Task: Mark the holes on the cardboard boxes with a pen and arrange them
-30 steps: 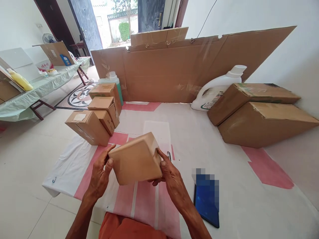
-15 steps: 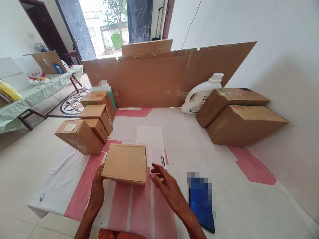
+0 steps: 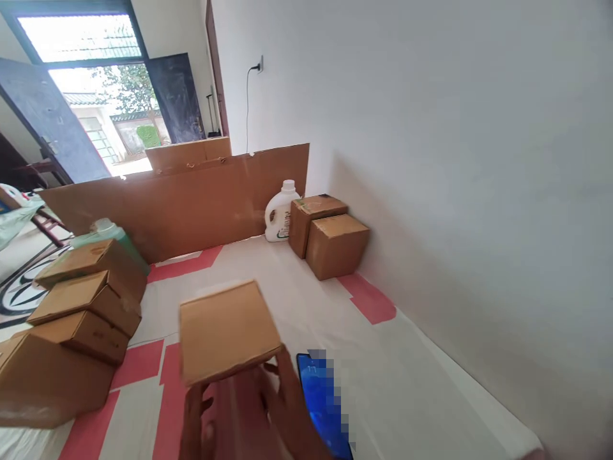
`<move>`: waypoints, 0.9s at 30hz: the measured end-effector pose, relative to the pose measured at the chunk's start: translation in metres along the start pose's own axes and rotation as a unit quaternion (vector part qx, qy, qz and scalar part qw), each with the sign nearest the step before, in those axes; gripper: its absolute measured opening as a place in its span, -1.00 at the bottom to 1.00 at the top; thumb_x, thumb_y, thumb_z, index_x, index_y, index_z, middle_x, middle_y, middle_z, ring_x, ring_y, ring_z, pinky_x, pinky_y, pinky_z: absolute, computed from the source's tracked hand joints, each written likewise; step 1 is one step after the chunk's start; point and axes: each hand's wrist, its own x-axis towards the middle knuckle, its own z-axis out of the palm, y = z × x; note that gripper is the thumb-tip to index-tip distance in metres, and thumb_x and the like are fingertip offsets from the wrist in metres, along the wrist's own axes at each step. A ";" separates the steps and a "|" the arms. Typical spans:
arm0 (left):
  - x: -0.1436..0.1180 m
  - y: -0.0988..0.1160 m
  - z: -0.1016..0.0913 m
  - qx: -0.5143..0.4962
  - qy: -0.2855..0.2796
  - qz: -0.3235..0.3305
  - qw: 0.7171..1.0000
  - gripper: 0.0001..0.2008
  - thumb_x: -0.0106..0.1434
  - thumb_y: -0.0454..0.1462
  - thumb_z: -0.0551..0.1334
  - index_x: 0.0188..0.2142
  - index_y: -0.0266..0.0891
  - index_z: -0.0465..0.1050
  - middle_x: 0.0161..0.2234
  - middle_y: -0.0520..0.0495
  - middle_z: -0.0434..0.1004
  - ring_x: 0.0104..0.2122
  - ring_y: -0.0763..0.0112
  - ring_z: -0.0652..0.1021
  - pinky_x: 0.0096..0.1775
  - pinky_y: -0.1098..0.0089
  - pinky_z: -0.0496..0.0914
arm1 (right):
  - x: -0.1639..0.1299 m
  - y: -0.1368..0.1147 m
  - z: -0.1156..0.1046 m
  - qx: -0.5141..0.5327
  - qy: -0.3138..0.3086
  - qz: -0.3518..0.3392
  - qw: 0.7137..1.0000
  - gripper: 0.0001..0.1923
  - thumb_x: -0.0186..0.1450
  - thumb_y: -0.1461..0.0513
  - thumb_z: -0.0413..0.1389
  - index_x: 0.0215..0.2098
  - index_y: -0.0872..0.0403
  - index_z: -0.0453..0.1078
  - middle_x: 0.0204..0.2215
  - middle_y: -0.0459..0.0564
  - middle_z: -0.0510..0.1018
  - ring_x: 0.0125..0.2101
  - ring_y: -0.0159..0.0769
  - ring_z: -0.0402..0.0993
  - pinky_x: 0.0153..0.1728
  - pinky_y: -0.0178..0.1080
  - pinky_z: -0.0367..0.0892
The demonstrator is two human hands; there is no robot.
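Right hand [image 3: 282, 399] has joined left hand [image 3: 195, 421], both half-curled, gripping the box [image 3: 227, 332] by its near edge.

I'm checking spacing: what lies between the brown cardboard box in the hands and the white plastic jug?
White table covering alone shows between the held brown cardboard box and the white plastic jug in the head view.

Blur and the box [image 3: 227, 332] hide some fingers of the left hand [image 3: 195, 418] and right hand [image 3: 283, 397]; pixelation masks part of the phone [image 3: 317, 399]; at the counter's [image 3: 397, 383] left edge, the nearest carton [image 3: 55, 383] is cut off; the far-right jug's [image 3: 274, 223] lettering is too small.
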 end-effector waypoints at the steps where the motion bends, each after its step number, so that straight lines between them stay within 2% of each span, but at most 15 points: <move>1: 0.005 0.019 0.020 -0.006 -0.039 0.019 0.999 -0.10 0.32 0.36 -0.01 0.44 -0.11 0.14 0.38 -0.32 0.28 0.37 -0.24 0.32 0.25 -0.09 0.40 | 0.011 -0.004 -0.021 0.009 0.033 0.012 0.999 -0.28 0.37 -0.16 0.16 0.41 -0.13 0.27 0.29 0.09 0.48 0.18 0.08 0.50 0.10 0.00 0.51; 2: 0.010 0.037 0.041 -0.014 -0.084 0.035 0.996 -0.17 0.39 0.29 -0.01 0.45 -0.12 0.14 0.40 -0.31 0.24 0.37 -0.18 0.33 0.27 -0.06 0.37 | 0.021 -0.007 -0.042 0.014 0.064 0.021 0.998 -0.29 0.37 -0.18 0.14 0.37 -0.09 0.32 0.26 0.11 0.51 0.12 0.07 0.54 0.08 0.00 0.52; 4: 0.018 0.069 0.084 -0.035 -0.182 0.068 0.980 -0.19 0.43 0.24 -0.01 0.48 -0.15 0.09 0.43 -0.31 0.17 0.39 -0.10 0.30 0.28 -0.01 0.33 | 0.040 -0.009 -0.088 0.016 0.121 0.027 0.992 -0.27 0.35 -0.24 0.12 0.29 -0.01 0.37 0.21 0.16 0.55 0.09 0.08 0.57 0.08 0.00 0.50; 7: 0.032 0.099 0.148 -0.061 -0.296 0.075 0.950 -0.14 0.44 0.25 0.00 0.53 -0.14 -0.05 0.48 -0.30 0.06 0.44 -0.01 0.21 0.33 0.07 0.27 | 0.065 -0.005 -0.152 -0.002 0.174 0.004 0.985 -0.26 0.32 -0.27 0.11 0.24 0.03 0.39 0.18 0.20 0.57 0.12 0.09 0.55 0.08 -0.02 0.49; 11: 0.051 0.119 0.220 -0.038 -0.390 0.082 0.916 -0.01 0.40 0.30 -0.01 0.55 -0.25 -0.19 0.51 -0.35 -0.06 0.48 0.00 0.11 0.39 0.12 0.16 | 0.099 0.002 -0.220 -0.032 0.215 -0.027 0.976 -0.37 0.32 -0.25 0.12 0.10 -0.01 0.46 0.07 0.16 0.63 0.07 0.08 0.56 0.04 0.00 0.48; 14: 0.063 0.130 0.259 -0.009 -0.423 0.085 0.902 0.00 0.42 0.29 -0.02 0.55 -0.32 -0.24 0.52 -0.37 -0.12 0.51 0.02 0.02 0.45 0.16 0.01 | 0.126 0.006 -0.255 -0.040 0.227 -0.038 0.972 -0.44 0.30 -0.25 0.13 -0.06 -0.01 0.50 -0.08 0.14 0.67 -0.02 0.08 0.59 -0.01 0.01 0.50; 18: 0.075 0.140 0.294 0.025 -0.446 0.078 0.891 0.00 0.44 0.26 -0.04 0.55 -0.39 -0.30 0.53 -0.38 -0.17 0.52 0.06 -0.02 0.47 0.21 -0.07 | 0.159 0.017 -0.280 -0.048 0.230 -0.052 0.971 -0.46 0.31 -0.23 0.10 -0.09 0.00 0.51 -0.01 0.14 0.67 0.08 0.05 0.55 0.09 -0.04 0.45; 22: 0.085 0.144 0.314 0.034 -0.461 0.070 0.884 0.02 0.43 0.25 -0.03 0.54 -0.45 -0.28 0.54 -0.39 -0.17 0.53 0.05 -0.03 0.48 0.22 -0.11 | 0.180 0.033 -0.286 -0.084 0.266 -0.034 0.960 -0.42 0.29 -0.21 0.06 -0.06 0.05 0.50 0.01 0.23 0.66 0.06 0.07 0.57 0.06 -0.04 0.45; 25: 0.090 0.147 0.322 0.035 -0.474 0.060 0.878 0.04 0.43 0.26 -0.03 0.54 -0.50 -0.29 0.54 -0.43 -0.23 0.53 -0.02 -0.07 0.48 0.16 -0.13 | 0.182 0.040 -0.283 -0.137 0.321 -0.011 0.937 -0.34 0.27 -0.22 0.01 -0.02 0.13 0.48 0.02 0.36 0.63 0.06 0.20 0.55 0.07 0.10 0.41; 27: 0.091 0.151 0.322 0.032 -0.481 0.056 0.874 0.06 0.42 0.27 -0.02 0.53 -0.53 -0.25 0.53 -0.50 -0.18 0.51 -0.11 -0.02 0.48 0.06 -0.09 | 0.174 0.039 -0.274 -0.174 0.355 -0.003 0.919 -0.25 0.26 -0.24 -0.02 0.01 0.22 0.46 0.04 0.51 0.57 0.10 0.37 0.48 0.11 0.26 0.33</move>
